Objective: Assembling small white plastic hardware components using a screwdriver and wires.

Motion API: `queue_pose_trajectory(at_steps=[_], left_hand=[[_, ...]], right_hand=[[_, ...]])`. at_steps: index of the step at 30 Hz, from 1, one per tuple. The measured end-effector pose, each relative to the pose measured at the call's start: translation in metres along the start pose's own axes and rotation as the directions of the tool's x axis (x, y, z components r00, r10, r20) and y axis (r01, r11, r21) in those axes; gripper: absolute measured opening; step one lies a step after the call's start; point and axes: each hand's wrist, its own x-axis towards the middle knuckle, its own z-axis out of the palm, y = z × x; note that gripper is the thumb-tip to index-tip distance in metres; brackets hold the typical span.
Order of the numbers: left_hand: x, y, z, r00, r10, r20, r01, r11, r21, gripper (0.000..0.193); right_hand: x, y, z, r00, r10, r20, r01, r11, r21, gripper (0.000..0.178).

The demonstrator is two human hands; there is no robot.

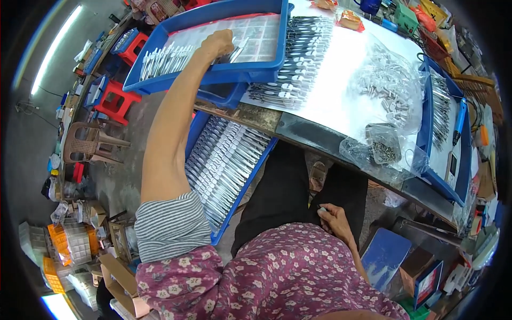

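Closest to the camera, the right hand (333, 217) rests on the person's lap against the black trousers (288, 197), its fingers curled together around a small pale thing that is too small to identify. To the left of the knees, a blue tray (198, 125) full of metal tweezers-like pieces (224, 165) in neat rows sits below the table edge. The worktable (341, 69) has a shiny pale surface, and on it lies a clear plastic bag (386, 88) with many small metal parts, and near it a smaller bag with dark tiny parts (383, 149). A row of metal tools with dark handles (298, 53) lies beside the upper blue tray (256, 66). Farther away, the left arm stretches out and the left hand (217, 44) is inside this upper tray, with fingers closed on a few metal pieces (236, 49). More such pieces (162, 60) lie in the tray's left part. At the right stands another blue tray (426, 125) with metal tools.
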Motion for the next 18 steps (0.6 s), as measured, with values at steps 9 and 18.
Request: queue_pose_trajectory(at_steps=[9,18], left_hand=[[-0.011,-0.001,-0.008,0.794,-0.083,-0.602,0.033,0.995,-0.094,0.034],[-0.132,0.042,-0.093,0.246,-0.443,-0.862,-0.460,0.729,-0.507,0.007]], right_hand=[[0.003,-0.001,0.002,1.000,-0.001,0.002,0.001,0.997,0.074,0.029],[0.003,0.014,0.003,0.996,-0.090,-0.013,0.089,0.995,-0.049,0.028]])
